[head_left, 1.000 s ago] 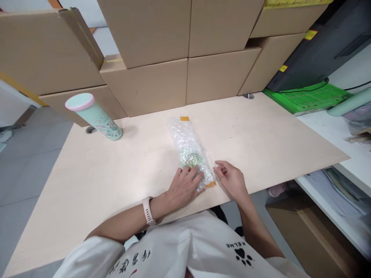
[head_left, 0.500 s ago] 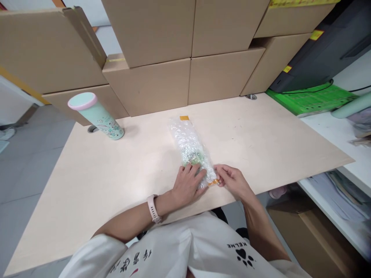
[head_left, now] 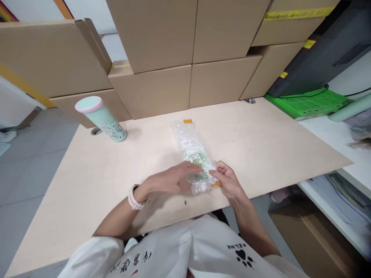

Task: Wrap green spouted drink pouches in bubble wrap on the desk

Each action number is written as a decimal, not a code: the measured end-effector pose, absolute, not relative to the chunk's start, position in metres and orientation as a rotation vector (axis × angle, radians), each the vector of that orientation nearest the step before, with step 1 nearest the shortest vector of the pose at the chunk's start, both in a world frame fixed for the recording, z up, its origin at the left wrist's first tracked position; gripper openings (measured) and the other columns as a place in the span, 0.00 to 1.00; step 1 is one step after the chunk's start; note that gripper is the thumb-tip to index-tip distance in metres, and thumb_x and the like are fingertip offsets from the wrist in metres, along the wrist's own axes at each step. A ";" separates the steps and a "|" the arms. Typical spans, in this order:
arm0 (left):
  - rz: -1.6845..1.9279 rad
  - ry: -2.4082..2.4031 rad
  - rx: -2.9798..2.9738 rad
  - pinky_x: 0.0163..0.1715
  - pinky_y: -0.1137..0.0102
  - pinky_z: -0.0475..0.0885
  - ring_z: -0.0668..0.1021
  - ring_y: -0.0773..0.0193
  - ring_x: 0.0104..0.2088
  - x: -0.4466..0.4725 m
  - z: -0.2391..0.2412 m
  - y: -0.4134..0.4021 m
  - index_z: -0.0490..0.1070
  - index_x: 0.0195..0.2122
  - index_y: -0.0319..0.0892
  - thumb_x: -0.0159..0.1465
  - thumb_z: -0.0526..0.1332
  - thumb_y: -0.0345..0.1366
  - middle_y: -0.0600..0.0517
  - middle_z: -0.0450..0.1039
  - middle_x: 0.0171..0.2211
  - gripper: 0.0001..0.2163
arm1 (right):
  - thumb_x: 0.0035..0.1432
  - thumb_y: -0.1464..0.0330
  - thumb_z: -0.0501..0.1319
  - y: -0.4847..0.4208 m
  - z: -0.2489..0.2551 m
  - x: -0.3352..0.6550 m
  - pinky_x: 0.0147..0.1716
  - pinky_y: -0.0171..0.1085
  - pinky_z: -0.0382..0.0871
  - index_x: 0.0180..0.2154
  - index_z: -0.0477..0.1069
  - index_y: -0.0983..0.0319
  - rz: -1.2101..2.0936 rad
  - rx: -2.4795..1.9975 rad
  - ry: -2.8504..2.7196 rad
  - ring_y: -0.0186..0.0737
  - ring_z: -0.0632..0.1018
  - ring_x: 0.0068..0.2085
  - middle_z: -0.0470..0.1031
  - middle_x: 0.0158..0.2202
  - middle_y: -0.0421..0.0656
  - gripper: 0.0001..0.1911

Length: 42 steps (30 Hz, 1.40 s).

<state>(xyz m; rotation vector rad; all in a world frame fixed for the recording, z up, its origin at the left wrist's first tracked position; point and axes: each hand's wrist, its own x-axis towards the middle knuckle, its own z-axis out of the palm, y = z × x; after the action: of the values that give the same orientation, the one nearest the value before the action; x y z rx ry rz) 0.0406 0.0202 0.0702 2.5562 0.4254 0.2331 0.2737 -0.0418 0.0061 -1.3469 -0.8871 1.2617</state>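
A long bubble-wrap bag [head_left: 189, 141] lies aslant on the table, with something green showing through its nearer half. One piece of orange tape [head_left: 188, 121] is at its far end, another at its near right corner. My right hand [head_left: 230, 181] pinches the bag's near right edge beside that tape, thumb on top. My left hand [head_left: 174, 177] hovers at the bag's left side, fingers stretched out over the green part and slightly smeared by motion. Whether its fingertips touch the plastic I cannot tell.
A mint tumbler [head_left: 106, 121] with a pink rim stands at the left on the pale wooden table [head_left: 116, 170]. Cardboard boxes [head_left: 162, 92] form a wall along the back. At the right are a green crate [head_left: 307, 103], a dark grey case [head_left: 324, 58] and a white shelf.
My left hand has lifted from the bag and shifted left, its fingers now straight. The right hand stays at the corner, its thumb further over the plastic. The view has tilted slightly.
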 end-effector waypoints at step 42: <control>0.936 0.783 0.738 0.43 0.59 0.78 0.83 0.52 0.39 0.063 0.031 0.043 0.75 0.45 0.35 0.51 0.77 0.40 0.43 0.82 0.40 0.24 | 0.59 0.56 0.64 -0.016 0.034 0.244 0.52 0.51 0.72 0.46 0.67 0.58 0.447 -1.570 -1.485 0.54 0.73 0.58 0.69 0.61 0.54 0.18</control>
<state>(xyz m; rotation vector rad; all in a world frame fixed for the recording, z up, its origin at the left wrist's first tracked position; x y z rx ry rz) 0.0630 0.0427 0.0310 0.7380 0.7834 0.9365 0.2438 -0.0161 0.0338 -1.5700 -1.4852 0.4471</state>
